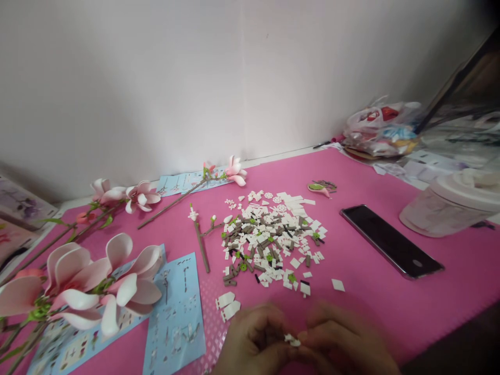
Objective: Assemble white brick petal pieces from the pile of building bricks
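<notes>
My left hand and my right hand meet at the bottom of the view, with fingers curled around a small cluster of white plastic bricks. Both hands pinch that cluster between them. Just beyond them lies a loose pile of white, taupe and lime-green building bricks on a pink mat. Two larger white pieces rest near my left hand. One white tile lies apart, to the right of the pile.
Built pink magnolia brick flowers on stems lie at left, over light-blue instruction sheets. A black smartphone lies at right, beside a white lidded container. A plastic bag sits at the back right, against a white wall.
</notes>
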`<action>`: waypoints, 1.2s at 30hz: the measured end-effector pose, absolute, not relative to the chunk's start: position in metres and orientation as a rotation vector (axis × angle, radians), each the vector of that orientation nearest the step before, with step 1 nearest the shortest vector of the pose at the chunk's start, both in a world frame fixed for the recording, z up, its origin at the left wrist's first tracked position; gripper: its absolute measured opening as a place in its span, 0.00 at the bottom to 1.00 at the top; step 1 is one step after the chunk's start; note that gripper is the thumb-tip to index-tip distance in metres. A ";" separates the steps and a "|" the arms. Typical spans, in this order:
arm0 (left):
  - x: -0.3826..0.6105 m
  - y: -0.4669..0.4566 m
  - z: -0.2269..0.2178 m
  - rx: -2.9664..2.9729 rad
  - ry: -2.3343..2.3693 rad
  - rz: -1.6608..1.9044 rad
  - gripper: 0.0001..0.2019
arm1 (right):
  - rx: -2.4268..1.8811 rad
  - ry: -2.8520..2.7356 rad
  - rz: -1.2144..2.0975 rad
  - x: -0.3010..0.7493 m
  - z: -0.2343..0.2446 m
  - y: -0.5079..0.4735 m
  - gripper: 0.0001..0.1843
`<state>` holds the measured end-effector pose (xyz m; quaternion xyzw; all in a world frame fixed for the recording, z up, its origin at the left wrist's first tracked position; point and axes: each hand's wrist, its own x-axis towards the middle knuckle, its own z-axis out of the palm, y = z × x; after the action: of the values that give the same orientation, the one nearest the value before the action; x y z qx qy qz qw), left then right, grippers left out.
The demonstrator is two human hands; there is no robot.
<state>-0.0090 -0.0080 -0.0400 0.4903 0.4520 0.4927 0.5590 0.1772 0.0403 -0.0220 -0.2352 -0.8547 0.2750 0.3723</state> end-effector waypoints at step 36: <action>-0.011 -0.008 -0.043 1.338 1.141 1.166 0.02 | -0.693 -2.091 0.890 0.169 -0.016 0.044 0.07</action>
<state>-0.0108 -0.0082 -0.0428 0.5515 0.4706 0.4807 0.4933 0.1686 0.0443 -0.0156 -0.2705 -0.8164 0.3475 0.3737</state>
